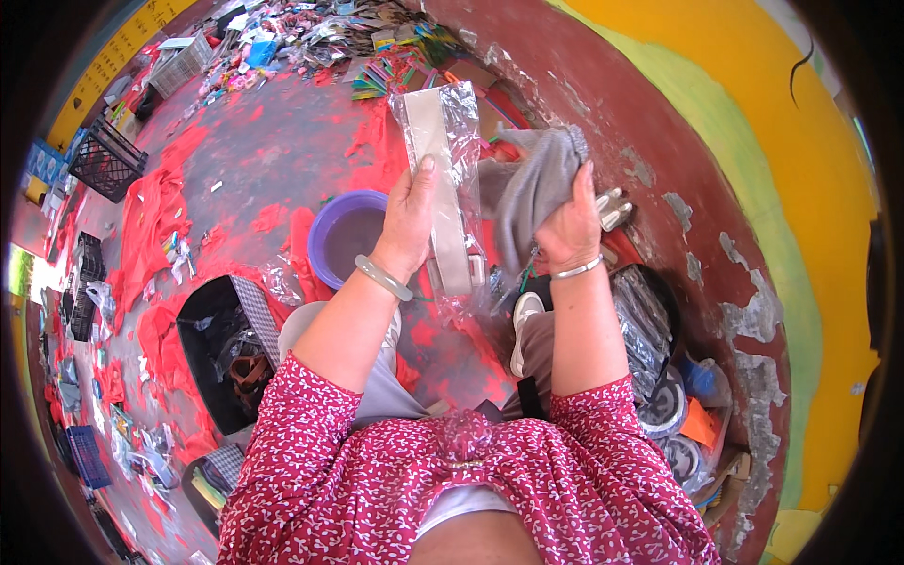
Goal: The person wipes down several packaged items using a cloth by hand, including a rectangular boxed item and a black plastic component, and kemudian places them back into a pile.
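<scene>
Left hand holds a clear packet with a beige strip in it, thumb pressed on the front, other fingers mostly hidden behind. Right hand pinches grey cloth, fingers closed on its right edge, cloth hanging down beside the packet. Both items up in front of the person, above the floor, near each other. Pale bangle on left wrist, silver bangle on right. Purple basin on floor left of the packet, black box nearer the person, left of left forearm. Pale glove just right of right hand, red wall beyond, heap of mixed goods at far end
</scene>
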The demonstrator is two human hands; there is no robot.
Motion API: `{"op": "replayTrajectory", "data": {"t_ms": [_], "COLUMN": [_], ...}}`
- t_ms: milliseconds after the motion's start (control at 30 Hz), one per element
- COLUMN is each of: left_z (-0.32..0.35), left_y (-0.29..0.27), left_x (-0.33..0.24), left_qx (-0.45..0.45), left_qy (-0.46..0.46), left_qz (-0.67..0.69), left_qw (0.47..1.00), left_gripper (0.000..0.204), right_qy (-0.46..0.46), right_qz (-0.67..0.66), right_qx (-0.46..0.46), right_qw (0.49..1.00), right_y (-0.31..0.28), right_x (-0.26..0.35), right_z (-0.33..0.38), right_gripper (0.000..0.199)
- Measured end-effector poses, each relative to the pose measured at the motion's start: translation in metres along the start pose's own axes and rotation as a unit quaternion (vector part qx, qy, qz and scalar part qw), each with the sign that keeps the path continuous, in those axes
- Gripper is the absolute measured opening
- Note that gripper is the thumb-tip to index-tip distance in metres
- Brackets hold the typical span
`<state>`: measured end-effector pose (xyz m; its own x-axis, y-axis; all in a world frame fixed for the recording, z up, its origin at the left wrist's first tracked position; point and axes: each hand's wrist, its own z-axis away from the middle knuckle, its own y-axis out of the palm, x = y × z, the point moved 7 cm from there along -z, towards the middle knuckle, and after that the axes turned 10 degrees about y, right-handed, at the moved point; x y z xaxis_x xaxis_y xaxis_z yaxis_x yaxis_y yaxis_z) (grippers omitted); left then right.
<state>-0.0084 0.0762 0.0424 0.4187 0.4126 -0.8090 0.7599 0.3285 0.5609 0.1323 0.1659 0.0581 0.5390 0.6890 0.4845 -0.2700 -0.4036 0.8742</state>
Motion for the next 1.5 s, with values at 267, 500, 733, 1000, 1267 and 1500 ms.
{"op": "replayTrajectory", "data": {"t_ms": [267, 500, 733, 1000, 1267, 1500], "left_z": [-0.002, 0.000, -0.006, 0.001, 0.002, 0.005], "left_y": [0.000, 0.004, 0.002, 0.011, 0.006, 0.006], "left_x": [-0.004, 0.002, 0.013, 0.010, 0.006, 0.004], "left_qx": [0.034, 0.029, 0.024, 0.017, -0.051, -0.085], "left_qy": [0.127, 0.168, 0.111, -0.037, 0.044, 0.082], "left_qz": [-0.202, -0.332, -0.264, 0.026, -0.030, -0.017], "left_qw": [0.971, 0.928, 0.958, 0.999, 0.997, 0.993], "left_gripper": [0.037, 0.033, 0.042, 0.029, 0.024, 0.021], "right_qy": [0.009, -0.038, -0.066, -0.197, -0.187, -0.287], "right_qz": [0.066, 0.092, 0.181, 0.615, 0.759, 0.684], "right_qx": [-0.031, -0.145, -0.175, -0.188, -0.307, -0.330], "right_qw": [0.997, 0.984, 0.966, 0.740, 0.543, 0.584], "right_y": [0.002, -0.006, -0.009, 0.009, 0.025, 0.018], "right_x": [-0.052, -0.057, -0.042, -0.040, -0.039, -0.022], "right_z": [-0.010, -0.014, -0.009, -0.008, -0.004, -0.001], "right_gripper": [0.039, 0.033, 0.020, 0.018, 0.020, 0.011]}}
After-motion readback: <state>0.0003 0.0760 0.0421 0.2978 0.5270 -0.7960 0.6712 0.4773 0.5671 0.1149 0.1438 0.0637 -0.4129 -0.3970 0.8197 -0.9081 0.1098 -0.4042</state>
